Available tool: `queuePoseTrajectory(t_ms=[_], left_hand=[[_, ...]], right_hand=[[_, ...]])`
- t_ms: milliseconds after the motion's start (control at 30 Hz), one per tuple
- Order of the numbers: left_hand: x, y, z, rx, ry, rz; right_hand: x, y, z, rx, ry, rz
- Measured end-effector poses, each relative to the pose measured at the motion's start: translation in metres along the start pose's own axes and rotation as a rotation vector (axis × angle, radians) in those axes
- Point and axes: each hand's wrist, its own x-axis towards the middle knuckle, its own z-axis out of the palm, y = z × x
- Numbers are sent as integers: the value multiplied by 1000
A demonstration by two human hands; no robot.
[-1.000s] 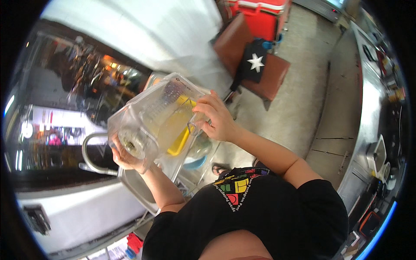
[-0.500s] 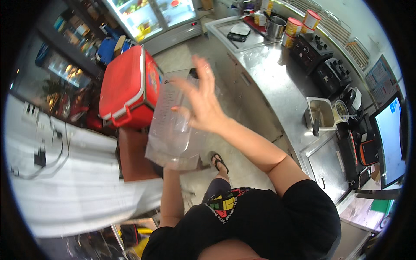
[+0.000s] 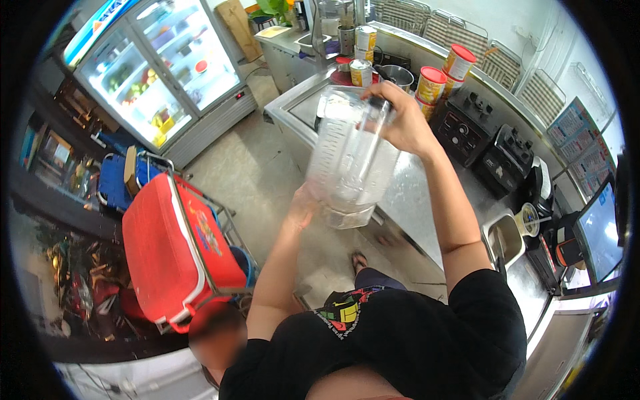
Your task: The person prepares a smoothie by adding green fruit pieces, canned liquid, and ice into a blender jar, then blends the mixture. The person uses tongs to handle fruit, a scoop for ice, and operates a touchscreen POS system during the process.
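Farthest left, well beyond the clear plastic blender jug, a glass-door refrigerator (image 3: 217, 127) stands with its shelves lit and stocked. Nearer than the refrigerator, also left of the jug, is a red cooler box (image 3: 160, 243) with a white rim and a metal frame around it.

Just left of the jug's lower part, the left hand (image 3: 303, 205) presses against its side; the fingers are partly lost behind the plastic, so I cannot tell whether they clasp it or only support it. The blender jug (image 3: 347, 167) itself is in the air between the two hands, slanted, with measuring marks along its left face. At the jug's upper right, the right hand (image 3: 405, 121) grasps it, fingers curled around the handle side close to a small black part.

Behind and to the right of the jug runs a stainless-steel counter (image 3: 419, 207). A metal pot (image 3: 398, 79) sits just beyond the jug's top, and right of that are yellow-and-white tins with red lids (image 3: 433, 83). Farther right of the jug, two black blender bases (image 3: 460, 123) stand side by side. A rectangular steel container (image 3: 512, 243) rests lower down to its right, and a lit monitor (image 3: 600, 230) is farthest right of it.
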Motion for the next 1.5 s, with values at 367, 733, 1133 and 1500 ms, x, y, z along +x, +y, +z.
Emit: queuePoseTrajectory(t_ms=[367,733,1133,1500], left_hand=[[171,40,-5,415,-210,-294],[331,31,-7,443,-305,-431],[358,1,-14,704,-978,-404],[381,9,-31,687,-1089,-436]], right_hand=[[-22,179,31,-784,-350,60],[42,168,-10,-299,-699,648],[150,465,25,-750,-656,1348],[204,391,-47,-843,-222,1183]])
